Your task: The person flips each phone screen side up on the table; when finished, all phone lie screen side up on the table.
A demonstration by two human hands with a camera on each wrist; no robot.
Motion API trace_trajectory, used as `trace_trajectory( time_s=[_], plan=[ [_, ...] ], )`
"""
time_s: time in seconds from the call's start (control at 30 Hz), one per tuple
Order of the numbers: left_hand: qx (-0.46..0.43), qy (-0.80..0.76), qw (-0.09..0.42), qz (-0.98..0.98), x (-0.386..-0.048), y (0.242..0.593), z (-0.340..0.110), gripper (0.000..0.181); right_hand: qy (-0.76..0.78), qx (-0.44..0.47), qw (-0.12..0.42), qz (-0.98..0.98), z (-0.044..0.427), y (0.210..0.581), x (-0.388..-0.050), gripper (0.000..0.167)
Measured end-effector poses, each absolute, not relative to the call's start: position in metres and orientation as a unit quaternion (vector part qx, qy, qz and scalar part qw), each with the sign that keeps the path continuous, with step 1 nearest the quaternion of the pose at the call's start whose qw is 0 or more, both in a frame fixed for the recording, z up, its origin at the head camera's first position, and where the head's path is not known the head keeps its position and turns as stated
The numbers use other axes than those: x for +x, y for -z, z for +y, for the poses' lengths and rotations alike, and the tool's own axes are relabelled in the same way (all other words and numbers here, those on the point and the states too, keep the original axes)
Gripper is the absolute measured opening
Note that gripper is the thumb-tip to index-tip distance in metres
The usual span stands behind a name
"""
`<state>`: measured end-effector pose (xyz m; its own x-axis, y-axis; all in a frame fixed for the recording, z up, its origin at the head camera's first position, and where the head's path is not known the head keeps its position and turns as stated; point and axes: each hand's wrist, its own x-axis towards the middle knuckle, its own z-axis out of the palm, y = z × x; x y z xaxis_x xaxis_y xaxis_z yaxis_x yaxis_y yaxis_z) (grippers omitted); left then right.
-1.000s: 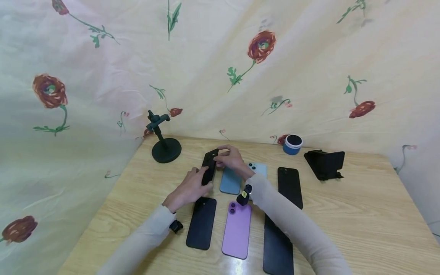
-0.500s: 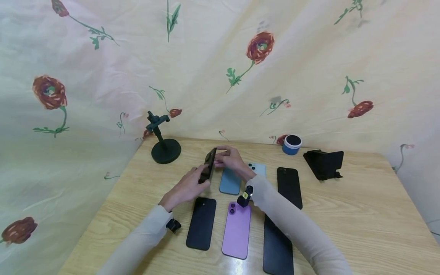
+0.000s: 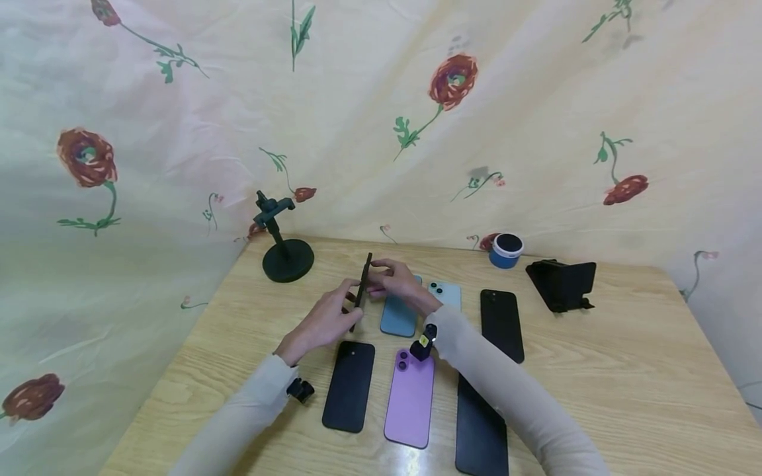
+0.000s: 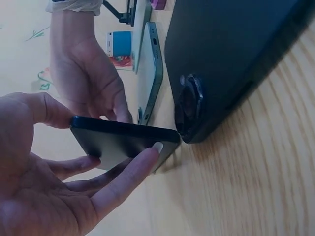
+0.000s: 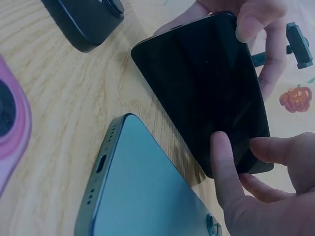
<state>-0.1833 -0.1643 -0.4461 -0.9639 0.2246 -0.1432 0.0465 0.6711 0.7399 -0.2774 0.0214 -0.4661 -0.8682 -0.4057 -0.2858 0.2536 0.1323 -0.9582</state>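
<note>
The left hand (image 4: 59,201) holds a black smartphone (image 4: 110,142) near a dark-backed phone (image 4: 231,59) (the right hand (image 4: 86,73) is beyond).

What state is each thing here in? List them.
Held black phone: edgewise, screen dark
Front-left black phone: face down
Purple phone: face down
Blue phone: face down
Pale blue phone: face down
Right black phone: face down
Front-right black device: flat, partly hidden
Black phone holder: upright, empty
Folding stand: unfolded
Blue speaker: upright
</note>
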Motion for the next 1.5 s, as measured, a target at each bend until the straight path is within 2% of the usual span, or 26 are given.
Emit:
trace_trajectory(
  time_s=[0.5,0.83,1.07,1.33,1.5],
  plan=[
    [0.057,-0.462,0.074,0.882,-0.184,0.446,-0.168,0.055,0.625,-0.017,0.286,0.726,0.017,0.464,-0.268,0.065],
    [0.059,-0.495,0.071,0.864,-0.186,0.451,-0.177,0.054,0.568,-0.041,0.246,0.784,0.012,0.465,-0.258,0.075],
    [0.049,-0.507,0.075,0.857,-0.186,0.451,-0.182,0.053,0.545,-0.054,0.240,0.801,0.010,0.464,-0.255,0.076],
    [0.037,-0.451,0.040,0.891,-0.188,0.454,-0.186,0.053,0.527,-0.057,0.228,0.817,0.008,0.466,-0.255,0.081],
    [0.026,-0.446,0.038,0.894,-0.188,0.457,-0.190,0.054,0.514,-0.062,0.215,0.828,0.007,0.468,-0.253,0.086]
  ],
)
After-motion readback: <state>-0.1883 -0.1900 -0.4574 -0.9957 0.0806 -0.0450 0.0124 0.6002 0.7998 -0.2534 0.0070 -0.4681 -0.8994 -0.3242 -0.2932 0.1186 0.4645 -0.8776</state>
